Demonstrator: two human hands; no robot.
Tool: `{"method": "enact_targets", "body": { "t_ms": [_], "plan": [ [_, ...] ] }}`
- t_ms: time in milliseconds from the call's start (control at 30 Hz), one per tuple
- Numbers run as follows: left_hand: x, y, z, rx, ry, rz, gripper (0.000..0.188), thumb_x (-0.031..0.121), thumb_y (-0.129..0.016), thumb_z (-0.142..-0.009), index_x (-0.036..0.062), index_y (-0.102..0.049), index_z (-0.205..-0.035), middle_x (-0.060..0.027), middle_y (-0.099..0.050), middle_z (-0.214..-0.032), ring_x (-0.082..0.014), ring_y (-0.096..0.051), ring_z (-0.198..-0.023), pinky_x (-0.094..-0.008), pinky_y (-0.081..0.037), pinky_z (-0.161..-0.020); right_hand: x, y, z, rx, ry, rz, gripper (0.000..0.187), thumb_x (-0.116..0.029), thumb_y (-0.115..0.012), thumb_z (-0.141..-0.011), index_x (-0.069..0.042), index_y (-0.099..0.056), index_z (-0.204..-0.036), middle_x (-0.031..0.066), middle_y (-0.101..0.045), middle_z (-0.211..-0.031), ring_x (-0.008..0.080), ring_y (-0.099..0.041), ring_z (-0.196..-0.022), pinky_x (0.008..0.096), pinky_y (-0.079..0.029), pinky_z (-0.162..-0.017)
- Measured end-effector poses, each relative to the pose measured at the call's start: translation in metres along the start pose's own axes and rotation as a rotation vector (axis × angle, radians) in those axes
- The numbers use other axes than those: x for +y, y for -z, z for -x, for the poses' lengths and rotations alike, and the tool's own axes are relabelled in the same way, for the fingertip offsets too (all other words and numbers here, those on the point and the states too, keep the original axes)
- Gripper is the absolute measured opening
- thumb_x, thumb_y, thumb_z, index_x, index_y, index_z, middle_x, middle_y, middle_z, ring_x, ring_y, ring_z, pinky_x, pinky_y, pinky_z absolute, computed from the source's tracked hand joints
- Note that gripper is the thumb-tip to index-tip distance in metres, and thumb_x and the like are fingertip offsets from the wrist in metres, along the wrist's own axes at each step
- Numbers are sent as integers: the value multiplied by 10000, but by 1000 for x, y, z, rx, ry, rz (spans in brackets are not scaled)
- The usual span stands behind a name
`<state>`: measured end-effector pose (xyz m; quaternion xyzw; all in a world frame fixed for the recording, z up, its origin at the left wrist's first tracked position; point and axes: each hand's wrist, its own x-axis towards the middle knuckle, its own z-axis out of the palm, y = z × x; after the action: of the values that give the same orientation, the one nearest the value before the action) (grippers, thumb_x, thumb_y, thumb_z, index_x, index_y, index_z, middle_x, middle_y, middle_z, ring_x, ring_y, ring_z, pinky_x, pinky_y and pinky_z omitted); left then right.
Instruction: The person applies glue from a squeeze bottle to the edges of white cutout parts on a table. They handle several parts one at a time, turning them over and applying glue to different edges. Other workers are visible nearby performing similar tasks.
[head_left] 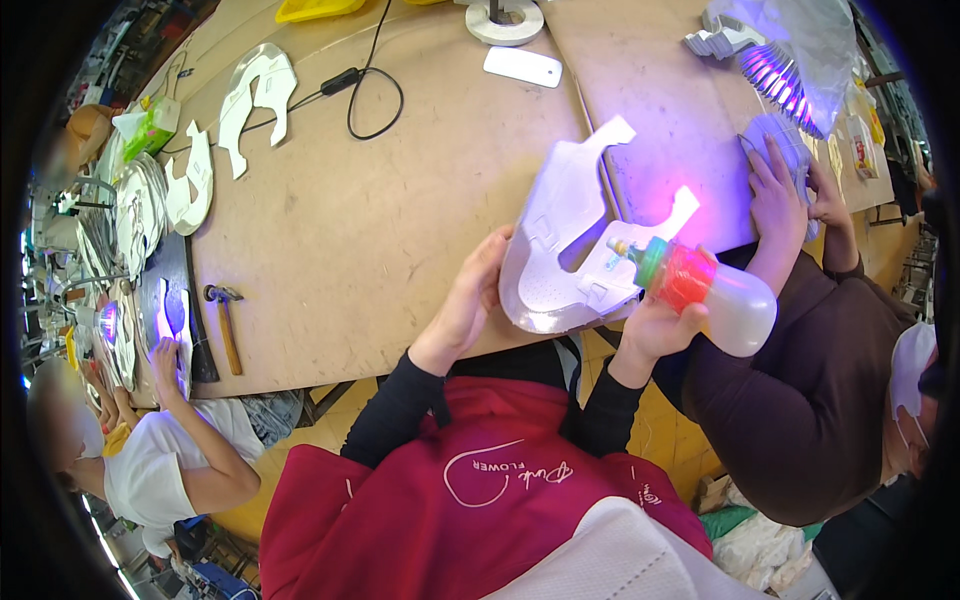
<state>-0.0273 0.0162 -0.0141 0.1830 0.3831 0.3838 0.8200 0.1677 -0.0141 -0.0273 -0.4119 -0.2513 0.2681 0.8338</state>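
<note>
My left hand (472,300) is closed on the left edge of a white shoe upper (545,225), a curved flat piece with perforations, held at the table's near edge. My right hand (662,328) grips a squeeze bottle (742,308) of whitish, translucent plastic with red wrap round its neck and a green cap. The bottle lies tilted, its narrow tip pointing left over the upper's right arm. I cannot tell whether the tip touches the upper. Some of my left fingers are hidden beneath the piece.
More shoe uppers (260,90) lie at the table's far left, near a black cable (378,72). A hammer (228,330) rests near the left edge. A white flat object (522,67) and a tape roll (505,24) are at the back. Close on my right, a co-worker's hands (778,195) hold a piece.
</note>
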Motion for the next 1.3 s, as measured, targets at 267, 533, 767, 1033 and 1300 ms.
{"method": "enact_targets", "body": {
  "t_ms": [267,533,767,1033,1300],
  "plan": [
    [-8,1,-17,-7,-240,-380,339,188,-531,-910,-47,-510,-1154,-74,-605,-1032,-103,-547,-924,-243,-426,-823,-14,7,16,-67,28,181,931,-716,-591,-663,24,-402,-1196,138,-516,-1033,231,-530,-968,346,-451,-832],
    [-4,-22,-6,85,-468,-415,284,160,-525,-911,-32,-536,-1120,-46,-602,-965,-87,-532,-856,-241,-432,-768,-6,-5,31,-180,160,375,789,-596,-670,-685,27,-476,-1128,147,-504,-1076,243,-493,-971,355,-399,-842],
    [-6,-17,-6,107,-502,-573,250,156,-543,-887,-29,-553,-1055,-58,-608,-875,-84,-536,-775,-243,-445,-690,-3,-12,33,-183,72,344,755,-512,-723,-682,19,-461,-1150,168,-518,-1101,262,-499,-981,386,-387,-876],
    [-7,-20,0,47,-493,-622,246,146,-550,-874,-34,-554,-1042,-64,-602,-856,-94,-544,-766,-246,-458,-643,1,-12,28,-220,134,423,755,-532,-709,-693,5,-463,-1163,156,-526,-1097,257,-500,-992,390,-386,-883],
    [-4,-21,3,15,-449,-616,271,127,-543,-877,-33,-534,-1094,-65,-604,-919,-97,-550,-826,-252,-459,-701,-3,-12,20,-305,215,546,715,-576,-684,-692,13,-541,-1072,135,-531,-1046,254,-521,-916,372,-419,-804]
  ]
}}
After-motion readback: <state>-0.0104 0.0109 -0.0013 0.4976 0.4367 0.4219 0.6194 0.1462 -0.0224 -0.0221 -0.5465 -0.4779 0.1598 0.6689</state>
